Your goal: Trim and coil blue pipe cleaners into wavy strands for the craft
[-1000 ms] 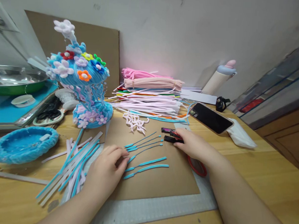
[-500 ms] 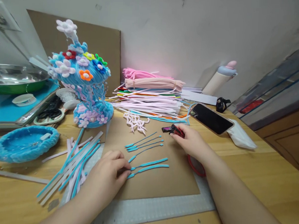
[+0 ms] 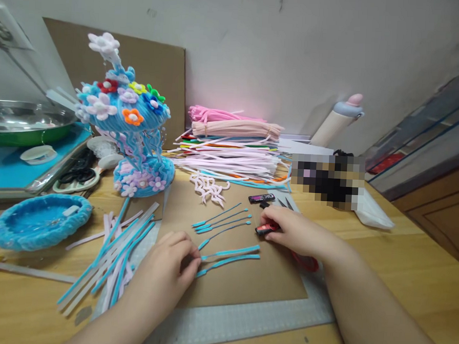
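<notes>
My left hand [image 3: 177,256] lies on the brown cardboard sheet [image 3: 247,280], fingers curled, its thumb and forefinger closed at the near end of a light-blue pipe cleaner [image 3: 236,251]. Another blue pipe cleaner [image 3: 232,258] lies just below. Above them are several thin blue pieces [image 3: 227,220], trimmed to bare stems with fluffy ends. My right hand [image 3: 288,224] is closed around a small black-and-red tool [image 3: 267,229], largely hidden by the fingers. Under this hand lie scissors, with dark blade tips [image 3: 285,201] and a red handle [image 3: 309,262] showing. A black-and-purple lighter [image 3: 261,198] rests beyond.
Curled pale-pink pieces [image 3: 209,187] lie behind, before stacked pipe cleaner bundles [image 3: 230,156]. On the left stand a blue flowered ornament [image 3: 125,110], a fuzzy blue bowl [image 3: 38,218] and loose strips [image 3: 109,258]. A bottle [image 3: 336,118] leans at the back right.
My right hand has moved down toward me with the black-and-red tool, now turned to point left. The lighter and scissor tips show more fully. My left hand stays in place.
</notes>
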The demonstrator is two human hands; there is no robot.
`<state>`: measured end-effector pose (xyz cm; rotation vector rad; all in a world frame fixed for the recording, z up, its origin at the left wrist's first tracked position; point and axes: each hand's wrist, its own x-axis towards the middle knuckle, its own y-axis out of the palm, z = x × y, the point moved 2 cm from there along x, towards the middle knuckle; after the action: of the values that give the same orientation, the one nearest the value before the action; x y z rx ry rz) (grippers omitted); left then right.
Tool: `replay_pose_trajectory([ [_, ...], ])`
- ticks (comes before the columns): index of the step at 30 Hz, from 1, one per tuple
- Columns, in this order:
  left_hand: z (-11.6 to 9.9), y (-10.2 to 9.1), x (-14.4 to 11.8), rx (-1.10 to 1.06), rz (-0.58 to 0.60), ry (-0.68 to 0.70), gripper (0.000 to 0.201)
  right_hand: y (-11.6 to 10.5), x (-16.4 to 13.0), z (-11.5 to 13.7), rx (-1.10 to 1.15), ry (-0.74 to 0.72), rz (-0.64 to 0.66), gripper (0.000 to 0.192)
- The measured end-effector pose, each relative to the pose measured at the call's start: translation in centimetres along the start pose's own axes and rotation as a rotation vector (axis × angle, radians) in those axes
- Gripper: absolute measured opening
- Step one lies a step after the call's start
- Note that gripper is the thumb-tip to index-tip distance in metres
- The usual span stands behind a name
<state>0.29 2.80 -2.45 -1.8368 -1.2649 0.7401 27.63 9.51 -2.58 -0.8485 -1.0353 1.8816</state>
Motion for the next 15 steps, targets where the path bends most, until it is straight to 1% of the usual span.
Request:
replay_pose_trajectory([
  [4,0.4,-1.7,-0.1,0.002,-0.061,0.01,0.015,0.0,-0.1,0.4,0.009,-0.054,0.029,0.015],
  [7,0.5,-2.0,-0.2,-0.004,-0.046,0.01,0.013,-0.3,-0.2,0.8,0.048,-0.087,0.017,0.016],
  [9,0.4,-1.6,-0.3,-0.005,-0.014,0.004,0.013,-0.6,-0.2,0.8,0.074,-0.075,-0.053,0.015],
  [13,0.0,-0.3,-0.4,-0.002,0.024,-0.01,0.012,-1.5,0.2,0.7,0.064,-0.027,-0.252,0.017],
  [15,0.1,-0.5,-0.3,-0.02,0.013,-0.018,0.011,-1.9,0.2,0.8,0.074,-0.023,-0.343,0.018],
])
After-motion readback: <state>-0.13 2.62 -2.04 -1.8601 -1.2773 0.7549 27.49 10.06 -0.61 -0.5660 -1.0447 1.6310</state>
